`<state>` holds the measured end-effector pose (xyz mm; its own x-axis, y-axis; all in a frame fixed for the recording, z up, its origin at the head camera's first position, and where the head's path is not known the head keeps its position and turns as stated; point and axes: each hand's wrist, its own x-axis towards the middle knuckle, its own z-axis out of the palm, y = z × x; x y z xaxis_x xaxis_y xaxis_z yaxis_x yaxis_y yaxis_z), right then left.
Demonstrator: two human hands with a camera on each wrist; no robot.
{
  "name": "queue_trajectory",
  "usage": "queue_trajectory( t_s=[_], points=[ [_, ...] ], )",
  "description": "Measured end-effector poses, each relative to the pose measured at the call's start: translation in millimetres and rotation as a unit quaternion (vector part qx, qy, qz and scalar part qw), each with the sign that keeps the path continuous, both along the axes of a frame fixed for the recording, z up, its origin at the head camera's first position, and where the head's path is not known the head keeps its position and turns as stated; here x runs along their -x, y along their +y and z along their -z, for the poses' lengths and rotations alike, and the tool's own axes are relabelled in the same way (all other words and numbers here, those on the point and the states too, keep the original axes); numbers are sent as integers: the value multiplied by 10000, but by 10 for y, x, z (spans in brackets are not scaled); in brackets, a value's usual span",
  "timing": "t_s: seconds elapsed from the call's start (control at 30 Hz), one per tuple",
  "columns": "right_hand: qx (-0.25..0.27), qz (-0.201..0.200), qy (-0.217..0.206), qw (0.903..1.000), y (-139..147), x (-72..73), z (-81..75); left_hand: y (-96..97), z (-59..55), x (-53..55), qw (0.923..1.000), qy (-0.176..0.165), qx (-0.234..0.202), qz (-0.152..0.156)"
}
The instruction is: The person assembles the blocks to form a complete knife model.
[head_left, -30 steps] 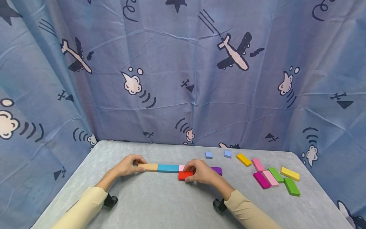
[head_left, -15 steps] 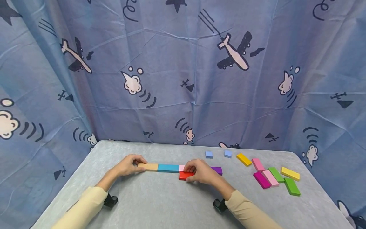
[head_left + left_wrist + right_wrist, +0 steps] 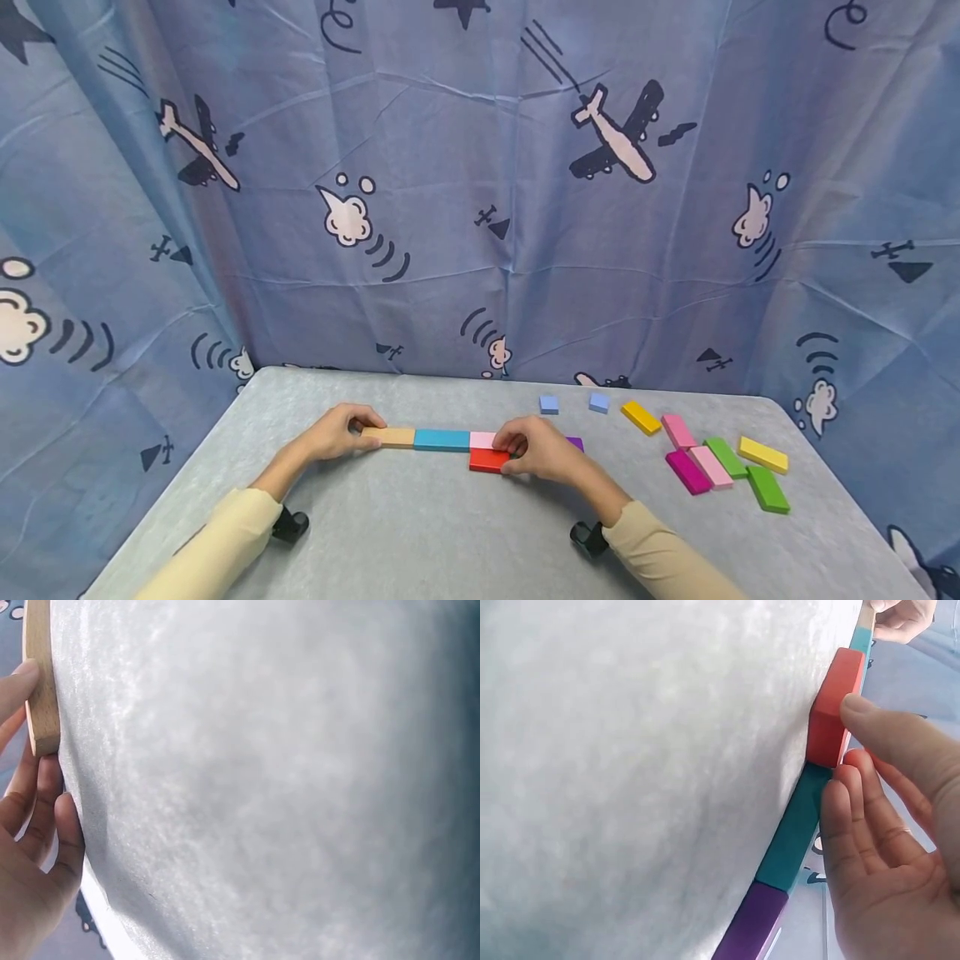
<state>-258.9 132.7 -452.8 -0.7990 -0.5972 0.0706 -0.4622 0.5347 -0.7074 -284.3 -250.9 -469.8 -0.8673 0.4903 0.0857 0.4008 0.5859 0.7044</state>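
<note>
A row of flat blocks lies along the table: a tan wooden block (image 3: 397,438), a blue block (image 3: 442,441), a pink block (image 3: 481,440) and a purple block (image 3: 577,443). At the row's left end my left hand (image 3: 341,432) holds the tan block between thumb and fingers. A red block (image 3: 489,461) lies against the pink block's near side. My right hand (image 3: 542,450) is at its right end, thumb on its near corner, fingers curled behind. In the right wrist view a teal block (image 3: 793,825) shows between red and purple; the hand hides it from the head view.
Behind the row lie two small light blue blocks (image 3: 549,405). Farther right are an orange block (image 3: 641,417), a yellow block (image 3: 762,455), a magenta block (image 3: 687,472), pink ones and green ones (image 3: 767,488). A patterned curtain (image 3: 420,167) hangs behind the table (image 3: 390,533).
The red block shifted slightly right, then stayed put. My right hand has slid a little to the right along it, uncovering more of the red and pink blocks. My left hand has not moved.
</note>
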Motion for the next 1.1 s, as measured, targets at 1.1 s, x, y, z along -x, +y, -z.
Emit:
queue_trajectory(
  t_s=[1.1],
  points=[
    [340,31,-123,9993,144,-19,-36,-2,5,0,9999,78,-94,57]
  ],
)
